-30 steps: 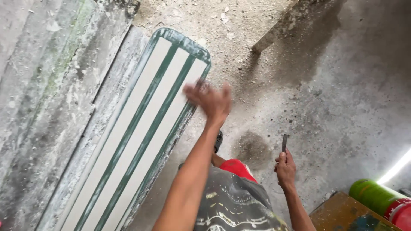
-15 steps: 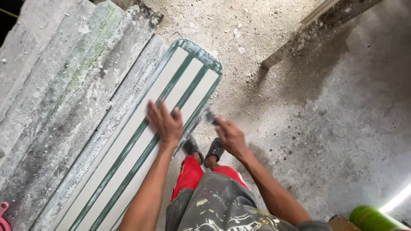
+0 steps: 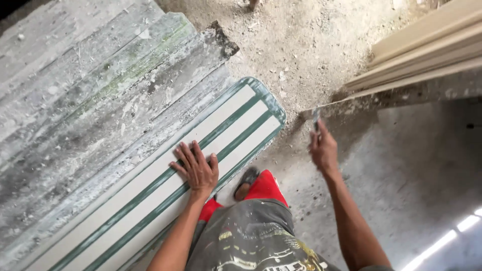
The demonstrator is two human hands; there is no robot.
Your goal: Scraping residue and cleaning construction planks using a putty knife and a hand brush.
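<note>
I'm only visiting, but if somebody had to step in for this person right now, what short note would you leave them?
Left hand: flat, fingers spread, pressing on the white panel with green stripes, near its rounded end.
Right hand: raised off to the side, closed around a small flat metal blade; what kind of tool it is cannot be told.
The panel lies at a slant on dusty grey boards, above a concrete floor. Pale timber mouldings lie at upper right.
Done: the panel is steadied by one hand.
Left: the blade is not touching the panel; no fresh mark on it can be seen.
</note>
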